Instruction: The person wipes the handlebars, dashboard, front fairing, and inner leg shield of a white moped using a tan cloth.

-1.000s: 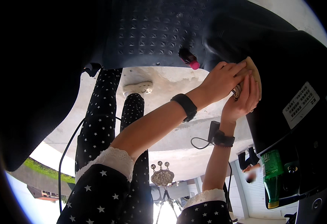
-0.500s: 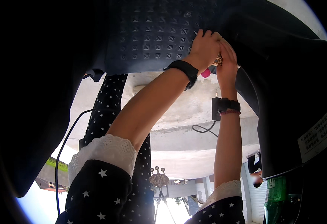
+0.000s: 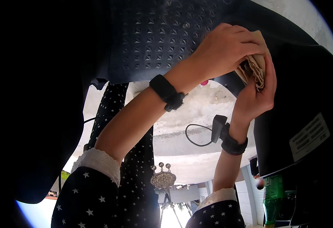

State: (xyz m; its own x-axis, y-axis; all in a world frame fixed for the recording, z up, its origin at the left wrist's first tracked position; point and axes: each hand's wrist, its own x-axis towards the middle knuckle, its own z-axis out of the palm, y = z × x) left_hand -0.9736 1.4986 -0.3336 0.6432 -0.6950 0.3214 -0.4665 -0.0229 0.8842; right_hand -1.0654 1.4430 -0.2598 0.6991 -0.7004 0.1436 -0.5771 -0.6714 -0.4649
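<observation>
A folded tan bundle (image 3: pixel 256 69), cloth or paper with several crumpled layers, is held between my hands beside a ribbed dark footboard. My left hand (image 3: pixel 227 49) reaches across from the left, its fingers closed over the bundle's upper edge. From below, my right hand (image 3: pixel 255 97) grips the other side, thumb against the layers and fingers wrapped behind. Dark straps circle both wrists, and the right one carries a small black box (image 3: pixel 219 127) with a cable.
The dark footboard (image 3: pixel 155 41) with raised studs spans the top. A black plastic panel (image 3: pixel 288 114) with a pale label (image 3: pixel 309 137) stands at right, above a green bottle (image 3: pixel 273 195). A pink round thing (image 3: pixel 204 82) shows under my left forearm. A silver pendant (image 3: pixel 163 180) hangs low in the middle.
Both hands have moved right and appear larger. The tan bundle, mostly hidden behind the fingers before, now shows its folded layers. The pink thing is more covered by my left arm.
</observation>
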